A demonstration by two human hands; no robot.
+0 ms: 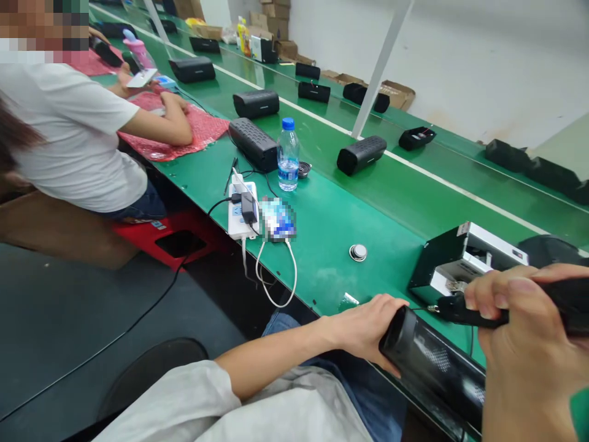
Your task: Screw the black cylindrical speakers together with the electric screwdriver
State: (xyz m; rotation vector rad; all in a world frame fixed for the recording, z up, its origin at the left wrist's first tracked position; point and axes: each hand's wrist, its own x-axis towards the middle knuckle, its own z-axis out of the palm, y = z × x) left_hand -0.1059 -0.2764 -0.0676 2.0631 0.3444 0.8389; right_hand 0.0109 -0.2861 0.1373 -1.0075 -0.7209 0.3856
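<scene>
Gripping black speaker (432,356) with left fingers (389,302), right fingers (488,293) wrapped round black screwdriver (453,310), 1 capped bottle (288,150) part-full of water (288,164)

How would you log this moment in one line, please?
left hand: holding black housing | right hand: gripping black handheld tool | nearby: silver-and-black box, round metal part on green worktop
</scene>
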